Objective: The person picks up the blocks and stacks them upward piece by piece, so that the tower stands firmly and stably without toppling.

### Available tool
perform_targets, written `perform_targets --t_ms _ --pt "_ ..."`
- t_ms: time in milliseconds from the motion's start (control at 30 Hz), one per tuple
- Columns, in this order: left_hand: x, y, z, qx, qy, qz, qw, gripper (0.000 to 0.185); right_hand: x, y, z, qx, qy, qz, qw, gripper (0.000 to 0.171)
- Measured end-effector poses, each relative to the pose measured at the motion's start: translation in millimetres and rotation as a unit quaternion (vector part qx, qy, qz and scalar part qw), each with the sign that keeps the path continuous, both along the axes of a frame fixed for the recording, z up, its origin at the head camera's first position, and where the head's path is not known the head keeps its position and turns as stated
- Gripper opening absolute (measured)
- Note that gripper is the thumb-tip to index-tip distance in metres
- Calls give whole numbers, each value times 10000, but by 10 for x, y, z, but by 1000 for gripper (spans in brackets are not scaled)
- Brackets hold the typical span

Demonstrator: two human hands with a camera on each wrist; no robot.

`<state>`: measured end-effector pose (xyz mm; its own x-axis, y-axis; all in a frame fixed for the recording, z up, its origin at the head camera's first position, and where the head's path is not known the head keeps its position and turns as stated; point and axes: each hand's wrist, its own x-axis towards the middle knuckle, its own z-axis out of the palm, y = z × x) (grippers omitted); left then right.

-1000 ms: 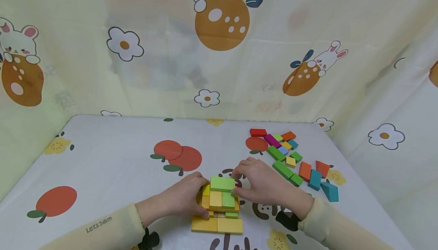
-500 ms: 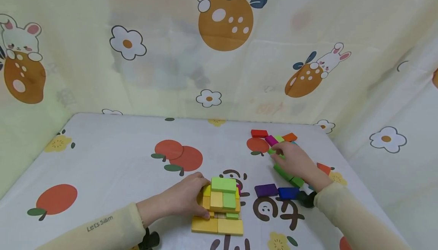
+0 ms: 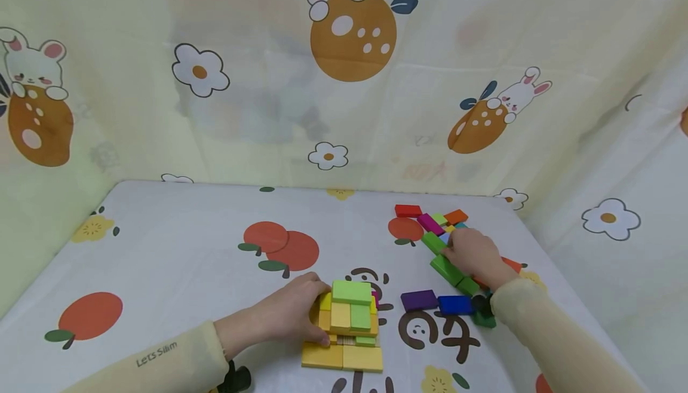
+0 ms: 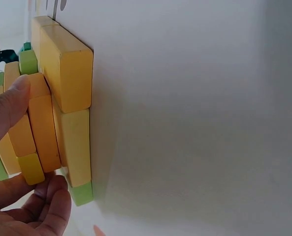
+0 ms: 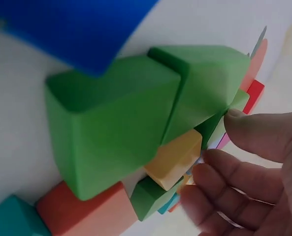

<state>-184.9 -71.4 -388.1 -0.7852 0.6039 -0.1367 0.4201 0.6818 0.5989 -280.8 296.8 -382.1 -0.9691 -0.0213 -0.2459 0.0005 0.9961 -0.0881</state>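
L hand point(image 3: 292, 312) curled against the left side of block stack point(image 3: 349, 315), thumb and fingers gripping its yellow/orange layers; the left wrist view shows fingertips point(image 4: 15, 96) pressed on the stack's edge pieces. Stack sits on two yellow base blocks point(image 3: 342, 357), light green block point(image 3: 352, 291) on top. R hand point(image 3: 473, 255) well apart from the stack, off to its right, down over the loose block pile point(image 3: 438, 226); fingers bent round a small yellow block point(image 5: 175, 157) w/ thumb beside a green block point(image 5: 200, 83), but a real pinch can't be told from either view. Long green block point(image 3: 446, 269) touches R hand's near-left edge. Purple block point(image 3: 418, 300) and blue block point(image 3: 454, 304) lie side by side btwn the two hands, just below R wrist. Red block point(image 3: 408, 210) at the pile's far end, beyond R fingers.
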Motion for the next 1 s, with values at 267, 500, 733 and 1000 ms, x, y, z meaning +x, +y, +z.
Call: perform_targets --t_ms 267,500,733,1000 --pt "2 3 6 6 33 -22 10000 73 -69 57 -19 55 -292 -22 9996 32" --pt "5 4 4 -18 33 -20 10000 73 -106 -46 -53 139 -8 736 9972 33" --pt "2 0 -2 30 45 -50 10000 71 -55 -224 -86 -818 -32 1178 9897 39" --pt "-4 1 -17 40 37 -61 10000 71 5 -256 -99 -795 93 1242 9890 40"
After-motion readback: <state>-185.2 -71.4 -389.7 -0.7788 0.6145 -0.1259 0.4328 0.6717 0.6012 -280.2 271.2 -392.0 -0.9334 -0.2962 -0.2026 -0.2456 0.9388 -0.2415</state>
